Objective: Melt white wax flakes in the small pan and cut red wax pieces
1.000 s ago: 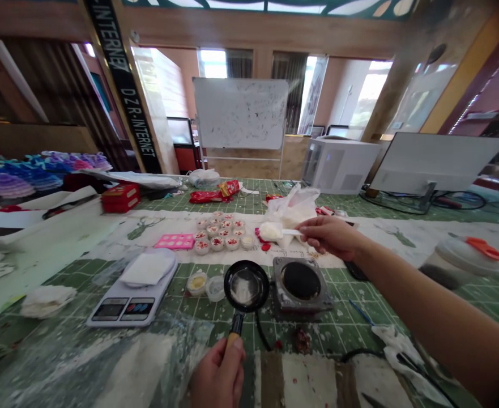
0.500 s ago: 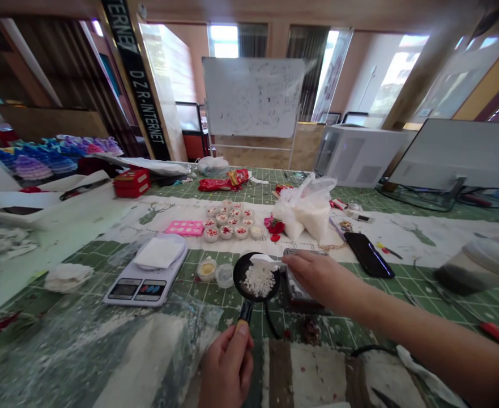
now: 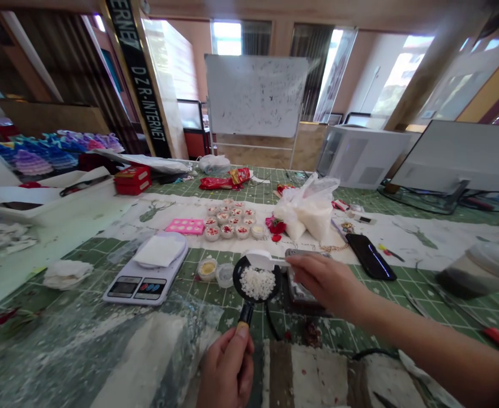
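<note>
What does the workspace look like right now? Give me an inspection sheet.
Surface: green grid mat, stained white, with a paper strip across it.
Job's things: small black pan holding white granules; white spoon over its far rim.
Clutter: kitchen scale, pink mould, small filled cups, plastic bag, phone, hot plate mostly hidden by the right hand.
Grippers: left hand grips the pan's handle; right hand holds the spoon.
Cables: black cord beside the pan.
Surroundings: whiteboard, monitor.
</note>
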{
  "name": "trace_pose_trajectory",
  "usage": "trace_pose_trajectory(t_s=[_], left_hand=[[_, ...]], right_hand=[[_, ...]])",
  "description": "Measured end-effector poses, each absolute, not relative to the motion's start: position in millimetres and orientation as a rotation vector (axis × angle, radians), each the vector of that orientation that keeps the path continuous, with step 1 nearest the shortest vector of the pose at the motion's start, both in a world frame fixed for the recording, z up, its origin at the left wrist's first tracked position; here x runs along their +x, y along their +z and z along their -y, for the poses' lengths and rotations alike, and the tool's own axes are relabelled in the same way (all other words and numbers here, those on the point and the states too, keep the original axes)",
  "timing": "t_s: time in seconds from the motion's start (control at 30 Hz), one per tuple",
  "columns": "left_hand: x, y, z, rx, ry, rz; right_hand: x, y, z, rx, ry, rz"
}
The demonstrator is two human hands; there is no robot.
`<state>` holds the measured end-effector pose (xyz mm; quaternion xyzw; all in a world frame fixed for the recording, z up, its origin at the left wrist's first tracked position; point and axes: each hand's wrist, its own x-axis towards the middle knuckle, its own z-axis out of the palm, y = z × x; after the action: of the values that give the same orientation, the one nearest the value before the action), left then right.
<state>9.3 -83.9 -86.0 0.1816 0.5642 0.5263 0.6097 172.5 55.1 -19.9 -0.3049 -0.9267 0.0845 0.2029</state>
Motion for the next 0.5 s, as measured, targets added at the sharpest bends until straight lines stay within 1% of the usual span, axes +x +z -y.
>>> trace_pose_trajectory(t_s=[0.03,0.1,0.17,0.2,0.23,0.27,0.33,0.4,0.5], left_hand=[[9,-86,84,0.427,1.216,-1.3],[9,-85,84,0.433,1.22,-1.299],[9,-85,84,0.431,1.212,-1.297],[9,-86,84,0.43,1.211,-1.294],[9,-86,84,0.427,1.217,-1.292],[9,-86,84,0.423,1.227,-1.292],[10,-86,84,0.411,1.251,-1.301],[12,-86,83,0.398,1.259,-1.322],[13,-86,82,0.432,1.249,-1.463]], right_hand=[[171,-19,-57,-0.94,0.406,2.503],[170,-16,-61,-1.094,0.856,2.303],[170,-12,-67,-1.149,1.268,2.036],[170,-8,-71,-1.145,1.383,1.903],[171,-3,-77,-1.134,1.423,1.793],[173,4,-84,-1.126,1.398,1.715],[176,20,-102,-1.142,1.216,1.653],[178,37,-127,-1.236,0.899,1.717],[177,60,-167,-1.509,0.427,1.922]])
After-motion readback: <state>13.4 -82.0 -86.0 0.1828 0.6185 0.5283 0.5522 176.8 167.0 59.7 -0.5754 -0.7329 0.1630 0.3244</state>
